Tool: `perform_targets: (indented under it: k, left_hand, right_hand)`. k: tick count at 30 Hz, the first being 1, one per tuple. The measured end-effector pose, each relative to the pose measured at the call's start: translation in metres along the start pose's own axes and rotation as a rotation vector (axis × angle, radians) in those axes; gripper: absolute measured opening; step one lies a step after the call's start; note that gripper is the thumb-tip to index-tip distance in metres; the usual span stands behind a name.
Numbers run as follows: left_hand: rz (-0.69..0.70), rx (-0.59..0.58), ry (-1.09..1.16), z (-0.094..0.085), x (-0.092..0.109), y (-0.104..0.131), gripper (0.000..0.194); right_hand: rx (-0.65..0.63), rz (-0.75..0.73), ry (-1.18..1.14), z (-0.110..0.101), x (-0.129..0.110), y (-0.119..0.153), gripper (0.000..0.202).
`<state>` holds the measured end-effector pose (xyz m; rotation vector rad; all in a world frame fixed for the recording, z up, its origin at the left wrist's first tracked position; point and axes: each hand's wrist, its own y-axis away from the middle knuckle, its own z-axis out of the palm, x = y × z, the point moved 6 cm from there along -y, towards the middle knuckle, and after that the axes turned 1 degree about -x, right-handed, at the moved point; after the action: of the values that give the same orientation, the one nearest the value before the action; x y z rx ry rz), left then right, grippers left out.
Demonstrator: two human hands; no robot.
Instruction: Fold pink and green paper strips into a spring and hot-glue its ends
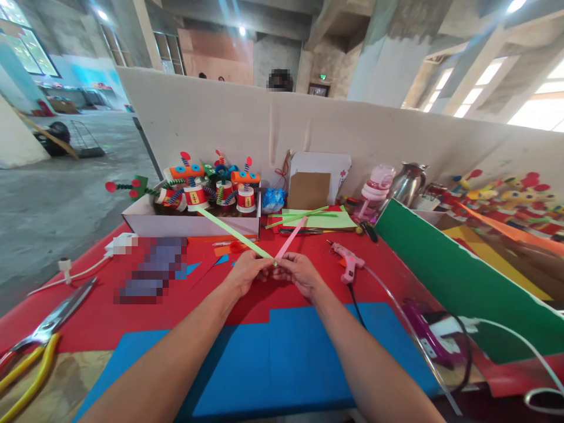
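Note:
Out in front of me, above the red table covering, my left hand (254,270) pinches the near end of a light green paper strip (231,232). That strip slants away to the upper left. A pink paper strip (291,237) slants away to the upper right from my right hand (297,273), whose fingers are closed on its near end. The two ends meet between my fingertips and form a V. How they are joined is hidden by the fingers. More green paper strips (299,217) lie beyond on light green paper.
Paper-cup figures (196,194) fill a white box (189,225) at the back left. A pink glue gun (350,261) with a glue stick lies to the right, near a green-sided box (440,276). Large yellow-handled scissors (46,335) lie left. Blue sheets (308,352) cover the near edge.

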<state>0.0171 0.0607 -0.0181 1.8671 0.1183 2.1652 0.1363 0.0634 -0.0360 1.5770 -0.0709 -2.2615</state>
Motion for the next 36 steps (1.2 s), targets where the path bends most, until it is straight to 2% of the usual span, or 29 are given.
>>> perform_targets:
  k: [6,14,18,22,27,32,36]
  left_hand:
    - [-0.017,0.030,0.135,-0.0019,0.0004,0.0008,0.022]
    - [0.068,0.032,0.063,-0.0013,0.0013,-0.0004,0.028]
    - [0.112,-0.028,0.028,0.0040,0.0034,0.0005,0.032]
    - [0.158,-0.050,-0.037,0.0074,0.0033,0.0004,0.028]
    - [0.206,-0.032,-0.039,0.0061,0.0048,-0.0002,0.021]
    - [0.189,-0.015,-0.057,0.0046,0.0059,0.0006,0.016]
    - [0.184,-0.037,-0.042,0.0060,0.0046,0.0002,0.017]
  right_hand:
    - [0.064,-0.059,-0.042,-0.0018,-0.0037,-0.0005,0.029]
    - [0.064,-0.035,-0.004,0.0004,-0.0025,0.0014,0.031]
    - [0.105,-0.116,-0.048,-0.0020,-0.0056,0.0005,0.030]
    - [0.138,-0.171,-0.069,-0.0040,-0.0064,-0.0005,0.030]
    - [0.142,-0.166,-0.046,-0.0029,-0.0059,-0.0010,0.029]
    - [0.131,-0.178,0.026,-0.0015,-0.0067,-0.0010,0.027]
    - [0.171,-0.232,0.075,-0.0039,-0.0076,-0.0007,0.023]
